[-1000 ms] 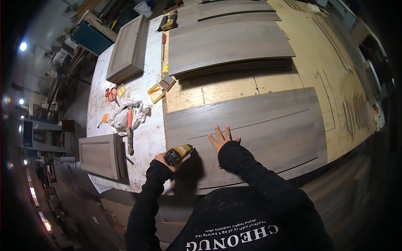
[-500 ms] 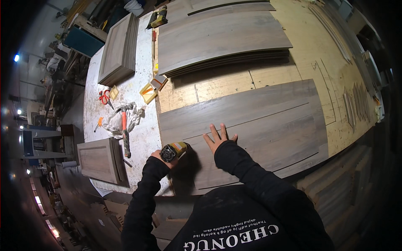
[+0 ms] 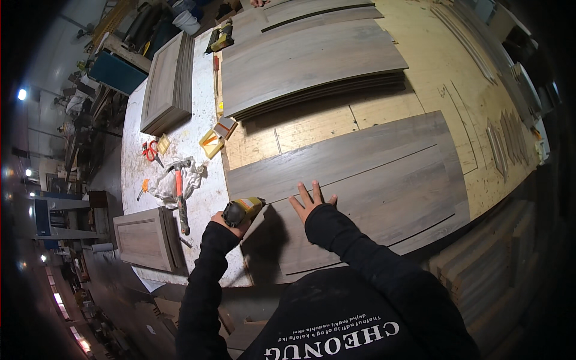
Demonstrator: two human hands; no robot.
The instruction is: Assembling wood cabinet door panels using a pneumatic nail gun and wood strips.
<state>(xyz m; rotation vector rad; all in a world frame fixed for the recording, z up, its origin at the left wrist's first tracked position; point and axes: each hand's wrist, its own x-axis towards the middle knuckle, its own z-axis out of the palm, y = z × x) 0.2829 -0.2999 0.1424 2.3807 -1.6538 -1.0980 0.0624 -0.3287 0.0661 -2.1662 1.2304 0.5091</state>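
Observation:
My left hand (image 3: 231, 224) is wrapped round a yellow and black nail gun (image 3: 245, 210). The gun's nose points to the right, at the left part of a grey-brown wood panel (image 3: 372, 180). I cannot tell whether the nose touches the wood. My right hand (image 3: 311, 201) lies spread on the panel near a long dark groove, holding nothing. A thinner wood board seems to lie on the near part of the panel, with a dark gap along its edges. The gun's shadow falls between the two hands.
Beyond the panel stands a stack of grey-brown panels (image 3: 312, 60). Framed doors (image 3: 171, 84) and another framed door pile (image 3: 144, 237) sit left. A hammer (image 3: 180, 198) rests on a white rag, near red scissors (image 3: 151, 150). A second nail gun (image 3: 221, 37) and another person's hand (image 3: 259, 3) are at the far side.
My left hand has turned the nail gun, so its nose points more to the right and its body tilts. My right hand stays on the panel. Another person's hand has appeared at the far edge.

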